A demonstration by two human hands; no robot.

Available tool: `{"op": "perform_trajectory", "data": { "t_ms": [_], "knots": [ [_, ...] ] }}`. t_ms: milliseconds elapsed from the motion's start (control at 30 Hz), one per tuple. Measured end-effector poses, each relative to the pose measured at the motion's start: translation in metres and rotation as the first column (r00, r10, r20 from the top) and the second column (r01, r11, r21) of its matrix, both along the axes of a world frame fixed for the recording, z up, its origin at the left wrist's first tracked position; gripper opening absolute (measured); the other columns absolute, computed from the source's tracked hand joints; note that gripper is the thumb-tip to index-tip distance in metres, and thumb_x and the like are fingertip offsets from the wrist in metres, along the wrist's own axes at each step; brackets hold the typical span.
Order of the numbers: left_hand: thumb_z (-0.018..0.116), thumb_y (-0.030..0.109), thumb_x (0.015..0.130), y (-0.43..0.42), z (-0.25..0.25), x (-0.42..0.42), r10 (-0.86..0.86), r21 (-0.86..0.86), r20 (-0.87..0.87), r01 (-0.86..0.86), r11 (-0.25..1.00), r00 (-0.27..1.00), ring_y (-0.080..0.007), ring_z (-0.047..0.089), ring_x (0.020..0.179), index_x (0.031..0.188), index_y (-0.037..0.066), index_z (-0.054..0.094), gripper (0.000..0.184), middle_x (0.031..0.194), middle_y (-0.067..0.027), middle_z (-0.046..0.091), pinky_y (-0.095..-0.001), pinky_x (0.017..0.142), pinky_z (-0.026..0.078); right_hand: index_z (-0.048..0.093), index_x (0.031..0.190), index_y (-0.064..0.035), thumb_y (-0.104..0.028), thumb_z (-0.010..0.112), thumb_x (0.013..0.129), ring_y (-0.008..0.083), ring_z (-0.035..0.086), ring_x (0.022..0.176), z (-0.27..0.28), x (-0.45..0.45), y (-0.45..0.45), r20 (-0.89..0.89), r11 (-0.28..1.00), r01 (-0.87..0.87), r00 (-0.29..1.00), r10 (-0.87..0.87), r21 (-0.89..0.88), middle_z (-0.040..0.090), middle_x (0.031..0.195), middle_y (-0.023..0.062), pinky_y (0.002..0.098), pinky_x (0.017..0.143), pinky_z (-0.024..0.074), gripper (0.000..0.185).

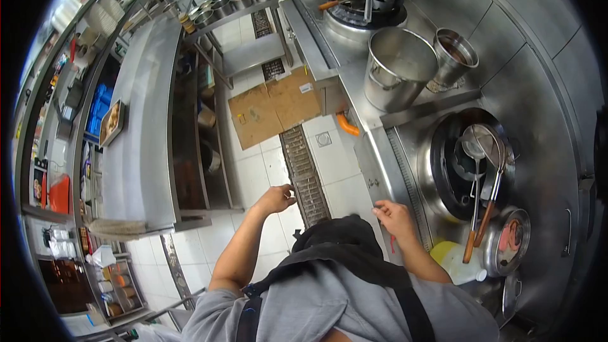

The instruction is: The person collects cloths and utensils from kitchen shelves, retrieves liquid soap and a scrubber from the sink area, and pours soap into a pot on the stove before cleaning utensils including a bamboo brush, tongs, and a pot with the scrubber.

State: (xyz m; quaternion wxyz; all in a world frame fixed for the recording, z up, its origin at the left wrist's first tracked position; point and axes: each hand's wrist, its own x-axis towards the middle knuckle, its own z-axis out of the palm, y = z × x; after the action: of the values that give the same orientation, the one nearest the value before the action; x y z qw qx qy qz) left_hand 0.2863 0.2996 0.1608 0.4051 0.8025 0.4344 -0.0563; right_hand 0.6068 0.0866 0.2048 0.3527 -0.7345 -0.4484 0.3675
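My left hand [277, 199] hangs above the floor beside the drain grate [304, 177], fingers loosely bent and slightly apart, with nothing visible in them. At the front edge of the steel stove counter [394, 164], my right hand [394, 217] is also loosely bent and holds nothing I can see. Right of it, a black wok [443, 171] sits on the stove. A skimmer [497, 171] and a ladle [474, 145] lie in the wok, handles toward me. A plastic jug of yellowish liquid [457, 265] stands close to my right forearm.
A tall steel pot [400, 69] and a smaller pot [455, 57] stand farther along the counter. Flattened cardboard [272, 111] lies on the tiled floor. On the left runs a steel worktable [142, 120] with a tray of food [112, 123]. An orange pipe [346, 125] juts out below the counter.
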Motion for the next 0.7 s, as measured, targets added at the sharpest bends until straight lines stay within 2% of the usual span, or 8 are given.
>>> {"op": "perform_trajectory", "data": {
  "t_ms": [33,100,167,233,367,467,533,700],
  "knots": [
    [0.068,0.029,0.082,0.023,0.011,0.007,-0.007,0.01,0.0,0.007,1.0,1.0,-0.0294,0.068,0.087,0.116,0.004,0.06,0.042,0.094,-0.0156,0.069,-0.037,0.08,0.053,0.066,0.1,0.0001,-0.023,0.071,0.082,0.0234,0.066,0.063,-0.002,-0.001,0.017,0.0,1.0,0.007,1.0,-0.007,0.01,0.067,0.074,0.0157,0.033,0.061,0.0514,0.03],
    [0.067,0.027,0.085,0.076,0.035,0.024,0.004,0.045,0.106,-0.008,0.999,0.994,-0.0282,0.068,0.09,0.117,0.004,0.06,0.04,0.095,-0.0148,0.069,-0.0368,0.082,0.053,0.066,0.102,0.0022,-0.017,0.07,0.082,0.0126,0.062,0.056,-0.008,-0.003,0.053,0.015,0.995,-0.043,0.999,0.041,0.094,0.067,0.072,0.01,0.0264,0.055,0.0489,0.028],
    [0.067,0.026,0.086,0.126,0.057,0.044,-0.007,0.069,0.118,-0.001,0.998,0.993,-0.0279,0.067,0.093,0.117,0.004,0.059,0.039,0.098,-0.0155,0.069,-0.0371,0.084,0.052,0.066,0.102,0.002,-0.017,0.07,0.083,0.0127,0.062,0.056,-0.009,-0.002,0.092,-0.009,0.993,-0.031,0.999,0.033,0.112,0.067,0.072,0.0105,0.0263,0.055,0.0489,0.027],
    [0.067,0.025,0.086,0.172,0.074,0.064,0.015,0.132,0.133,-0.032,0.991,0.991,-0.0279,0.066,0.097,0.117,0.004,0.059,0.039,0.101,-0.0166,0.068,-0.0372,0.086,0.052,0.066,0.101,0.0002,-0.023,0.071,0.082,0.0205,0.065,0.062,0.005,-0.002,0.137,-0.091,0.993,0.015,0.996,-0.004,0.114,0.068,0.076,0.0152,0.031,0.059,0.0504,0.03],
    [0.068,0.02,0.083,0.246,0.087,0.087,0.054,0.132,0.134,-0.071,0.989,0.99,-0.0276,0.067,0.093,0.116,0.002,0.06,0.038,0.099,-0.0164,0.069,-0.0366,0.083,0.052,0.066,0.102,-0.0001,-0.021,0.071,0.083,0.0188,0.062,0.059,0.022,0.014,0.236,-0.236,0.987,0.032,0.972,0.006,0.157,0.068,0.075,0.0139,0.0297,0.058,0.0493,0.029],
    [0.068,0.019,0.084,0.301,0.09,0.09,0.054,0.091,0.131,-0.067,0.994,0.99,-0.0252,0.068,0.091,0.116,0.003,0.06,0.037,0.095,-0.0154,0.07,-0.0354,0.083,0.052,0.066,0.101,-0.0009,-0.019,0.071,0.082,0.018,0.061,0.059,0.052,0.034,0.324,-0.193,0.958,0.002,0.98,0.056,0.286,0.067,0.074,0.0122,0.0288,0.057,0.0485,0.027],
    [0.069,0.02,0.084,0.336,0.079,0.088,0.1,0.032,0.168,-0.106,0.994,0.981,-0.0233,0.067,0.09,0.115,0.003,0.06,0.037,0.095,-0.0145,0.07,-0.0345,0.082,0.052,0.066,0.102,-0.0012,-0.017,0.07,0.083,0.0177,0.061,0.059,0.078,0.046,0.368,-0.019,0.895,-0.082,0.995,0.101,0.437,0.067,0.074,0.0108,0.0287,0.057,0.0486,0.026],
    [0.068,0.018,0.086,0.445,0.107,0.136,0.09,0.05,0.314,-0.111,0.993,0.945,-0.022,0.067,0.089,0.115,0.002,0.06,0.034,0.095,-0.0141,0.07,-0.033,0.08,0.052,0.064,0.106,-0.0011,-0.015,0.07,0.083,0.0175,0.062,0.06,0.133,0.071,0.448,-0.047,0.894,-0.054,0.995,0.083,0.445,0.067,0.079,0.0112,0.0291,0.058,0.0499,0.027]
  ]
}}
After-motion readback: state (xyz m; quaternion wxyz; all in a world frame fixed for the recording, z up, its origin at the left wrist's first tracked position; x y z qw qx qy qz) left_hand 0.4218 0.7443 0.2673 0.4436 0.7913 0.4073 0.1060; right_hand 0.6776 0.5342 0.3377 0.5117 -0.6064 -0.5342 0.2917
